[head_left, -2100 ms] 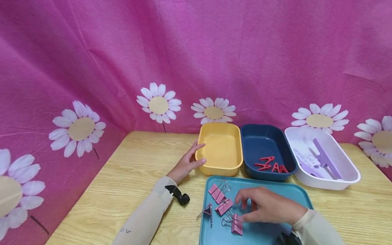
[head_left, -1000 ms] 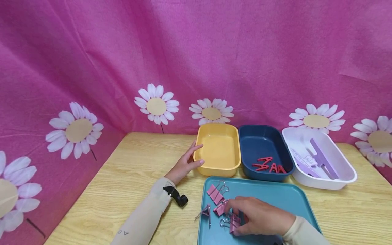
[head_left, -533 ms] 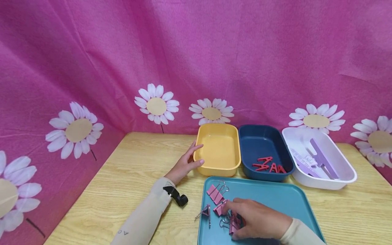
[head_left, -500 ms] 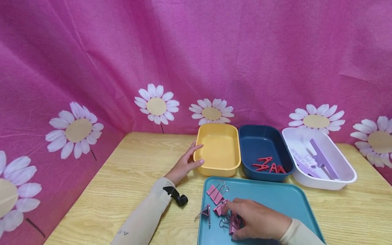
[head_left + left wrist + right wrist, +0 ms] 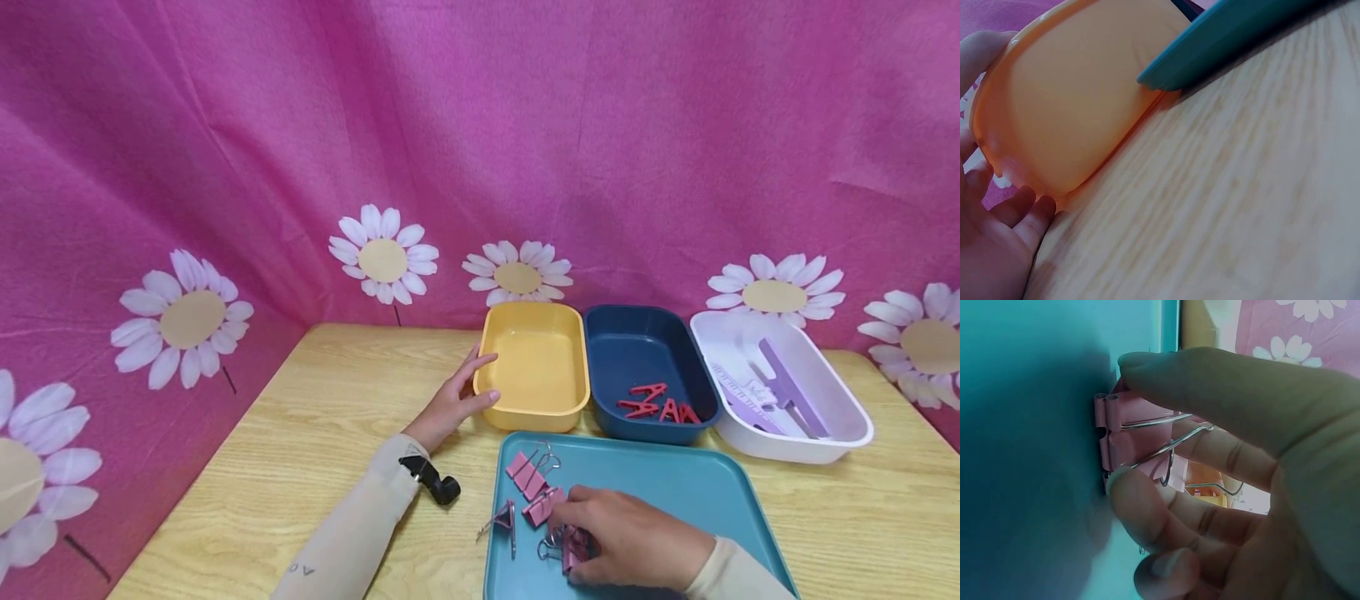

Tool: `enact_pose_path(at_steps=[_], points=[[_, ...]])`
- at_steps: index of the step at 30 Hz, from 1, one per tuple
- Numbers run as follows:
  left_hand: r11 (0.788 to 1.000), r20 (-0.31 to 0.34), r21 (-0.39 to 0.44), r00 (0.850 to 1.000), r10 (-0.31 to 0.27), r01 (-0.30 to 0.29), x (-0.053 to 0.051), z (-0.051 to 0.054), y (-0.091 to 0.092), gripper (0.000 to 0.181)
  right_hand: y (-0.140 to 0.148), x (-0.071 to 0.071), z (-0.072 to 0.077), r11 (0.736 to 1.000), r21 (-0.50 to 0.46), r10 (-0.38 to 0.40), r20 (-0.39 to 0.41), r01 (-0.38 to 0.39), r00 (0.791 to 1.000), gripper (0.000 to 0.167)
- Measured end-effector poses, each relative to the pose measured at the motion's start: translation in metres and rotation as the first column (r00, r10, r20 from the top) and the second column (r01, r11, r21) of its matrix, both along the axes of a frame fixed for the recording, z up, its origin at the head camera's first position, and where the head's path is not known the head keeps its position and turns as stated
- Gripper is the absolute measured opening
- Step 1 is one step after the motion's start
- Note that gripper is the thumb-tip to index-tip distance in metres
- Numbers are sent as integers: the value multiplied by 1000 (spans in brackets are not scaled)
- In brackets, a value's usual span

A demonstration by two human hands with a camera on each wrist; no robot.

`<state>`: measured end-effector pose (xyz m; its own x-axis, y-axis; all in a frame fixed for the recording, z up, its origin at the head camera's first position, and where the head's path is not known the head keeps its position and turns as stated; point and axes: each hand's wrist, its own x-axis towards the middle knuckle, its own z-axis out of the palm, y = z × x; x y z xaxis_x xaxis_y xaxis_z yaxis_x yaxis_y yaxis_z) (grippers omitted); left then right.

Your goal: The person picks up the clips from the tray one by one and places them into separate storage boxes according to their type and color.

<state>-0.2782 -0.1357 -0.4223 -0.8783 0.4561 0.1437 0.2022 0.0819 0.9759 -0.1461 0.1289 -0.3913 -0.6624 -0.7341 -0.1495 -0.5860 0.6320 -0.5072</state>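
Note:
My right hand [image 5: 633,537] curls over the teal tray [image 5: 686,471] and grips a pink binder clip [image 5: 573,548] between thumb and fingers. In the right wrist view, that clip's pink body and wire handles show between thumb and fingertips, low against the tray. Just beyond lie a second pink binder clip [image 5: 542,505], a third [image 5: 527,475] near the tray's back left corner, and another clip [image 5: 506,521] standing on its side at the left edge. My left hand [image 5: 448,406] holds the left rim of a yellow bin [image 5: 536,362], some fingers against its outer wall.
Right of the yellow bin stands a navy bin [image 5: 637,342] with several red clothespins [image 5: 660,404] in it. A white bin [image 5: 825,446] further right holds purple items, one a ruler. A pink flowered cloth [image 5: 480,150] hangs behind the wooden table [image 5: 352,375].
My right hand has moved down and left onto the nearest binder clip and taken hold of it. Its fingers have since drawn back from the middle clip. The left hand keeps its hold.

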Motion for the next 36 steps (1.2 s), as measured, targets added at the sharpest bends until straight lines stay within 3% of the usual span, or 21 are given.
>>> enact_pose_path(at_steps=[9, 20, 30, 36], points=[[1000, -6, -14, 1000, 3, -4, 0, 1, 1, 65, 4, -1, 3, 1000, -13, 13, -13, -13, 1000, 25], [1000, 0, -20, 1000, 10, -10, 0, 2, 1, 65, 11, -7, 11, 999, -8, -36, 71, 37, 997, 26], [1000, 6, -7, 1000, -18, 18, -1, 3, 0, 66, 19, -8, 17, 998, -55, -26, -2, 26, 1000, 24], [1000, 13, 4, 1000, -13, 13, 0, 3, 0, 66, 22, -10, 20, 997, -56, -44, 13, 45, 999, 26]])
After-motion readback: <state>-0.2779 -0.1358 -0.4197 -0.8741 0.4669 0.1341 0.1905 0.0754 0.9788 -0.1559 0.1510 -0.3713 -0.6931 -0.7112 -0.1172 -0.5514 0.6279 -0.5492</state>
